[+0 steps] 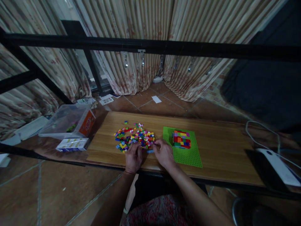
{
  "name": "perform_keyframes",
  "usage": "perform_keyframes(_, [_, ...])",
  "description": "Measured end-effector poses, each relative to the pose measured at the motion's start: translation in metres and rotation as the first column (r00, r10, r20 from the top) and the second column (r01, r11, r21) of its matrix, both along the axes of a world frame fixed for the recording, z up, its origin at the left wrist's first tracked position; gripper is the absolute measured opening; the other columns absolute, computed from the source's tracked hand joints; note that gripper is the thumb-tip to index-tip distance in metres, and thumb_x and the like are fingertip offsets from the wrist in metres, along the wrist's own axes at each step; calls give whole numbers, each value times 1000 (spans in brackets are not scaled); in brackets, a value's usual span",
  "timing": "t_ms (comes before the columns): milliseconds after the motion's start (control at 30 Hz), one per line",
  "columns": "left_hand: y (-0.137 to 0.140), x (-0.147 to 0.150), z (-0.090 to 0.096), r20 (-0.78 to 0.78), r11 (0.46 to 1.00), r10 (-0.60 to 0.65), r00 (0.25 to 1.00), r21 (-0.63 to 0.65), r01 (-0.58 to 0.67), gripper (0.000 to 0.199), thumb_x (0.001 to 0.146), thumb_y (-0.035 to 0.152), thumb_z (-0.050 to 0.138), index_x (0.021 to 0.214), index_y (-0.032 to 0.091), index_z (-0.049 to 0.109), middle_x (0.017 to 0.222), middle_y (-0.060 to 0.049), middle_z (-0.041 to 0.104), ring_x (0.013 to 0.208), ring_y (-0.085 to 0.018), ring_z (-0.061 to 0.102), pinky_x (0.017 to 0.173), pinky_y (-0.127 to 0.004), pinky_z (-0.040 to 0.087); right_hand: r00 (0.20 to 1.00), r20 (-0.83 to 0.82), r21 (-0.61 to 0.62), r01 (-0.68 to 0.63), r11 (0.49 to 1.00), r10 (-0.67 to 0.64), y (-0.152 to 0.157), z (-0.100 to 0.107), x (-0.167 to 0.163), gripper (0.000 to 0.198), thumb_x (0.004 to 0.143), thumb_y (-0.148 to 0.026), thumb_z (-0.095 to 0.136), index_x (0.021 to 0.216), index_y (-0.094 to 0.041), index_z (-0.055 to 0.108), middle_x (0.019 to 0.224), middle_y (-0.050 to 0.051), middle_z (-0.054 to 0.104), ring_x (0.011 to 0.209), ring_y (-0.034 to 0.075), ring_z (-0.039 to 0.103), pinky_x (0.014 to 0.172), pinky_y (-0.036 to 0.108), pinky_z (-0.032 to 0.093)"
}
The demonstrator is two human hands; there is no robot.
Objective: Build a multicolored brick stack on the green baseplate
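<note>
A loose pile of small colourful toy bricks point(141, 135) lies on the wooden board. At the pile's near edge is my left hand point(134, 158), its fingers curled together and pointing down among the bricks; anything between them is hidden. My right hand point(164, 153) is at the pile's right edge with thumb and forefinger pinched, and what they hold is too small to make out. To the right lies a green baseplate point(188, 158), partly covered on its left by my right hand. A block of joined multicoloured bricks point(181, 139) stands on it.
A clear plastic box point(63, 122) with an orange label and a white-and-blue carton point(72, 144) stand left of the wooden board point(221, 150). A white device point(279, 164) with a cable lies at the right end. A dark metal rail point(150, 47) crosses beyond the board, before curtains.
</note>
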State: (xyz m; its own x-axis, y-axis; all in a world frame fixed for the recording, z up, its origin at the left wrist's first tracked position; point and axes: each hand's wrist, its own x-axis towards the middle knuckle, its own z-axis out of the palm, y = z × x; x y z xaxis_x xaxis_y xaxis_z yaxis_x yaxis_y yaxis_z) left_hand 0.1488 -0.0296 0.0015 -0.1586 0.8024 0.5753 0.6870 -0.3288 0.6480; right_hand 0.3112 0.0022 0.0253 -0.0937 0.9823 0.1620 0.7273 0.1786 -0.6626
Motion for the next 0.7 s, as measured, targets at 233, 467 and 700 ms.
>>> perform_keyframes(233, [2, -2, -2, -61, 1000, -4, 998, 8, 4, 12, 90, 20, 49, 92, 17, 60, 84, -5, 66, 80, -16, 63, 74, -28, 51, 910, -403, -76, 73, 994, -97, -21, 4, 34, 10, 76, -29, 57, 78, -20, 61, 70, 1, 66, 64, 15, 61, 63, 26, 47])
perform_keyframes(467, [3, -3, -3, -86, 1000, 8, 996, 12, -7, 14, 90, 20, 48, 91, 17, 61, 82, -5, 65, 78, -15, 63, 73, -27, 51, 824, -514, -134, 196, 971, -237, -37, 1, 86, 25, 74, -38, 66, 91, -21, 72, 88, 5, 72, 76, 18, 66, 71, 32, 52])
perform_keyframes(700, [5, -3, -3, -124, 1000, 22, 992, 10, -21, 15, 90, 20, 48, 89, 17, 62, 81, -5, 66, 77, -16, 63, 73, -27, 51, 724, -597, -163, 312, 936, -345, -27, 3, 134, 39, 67, -48, 74, 91, -18, 73, 83, 8, 74, 66, 19, 66, 61, 34, 54])
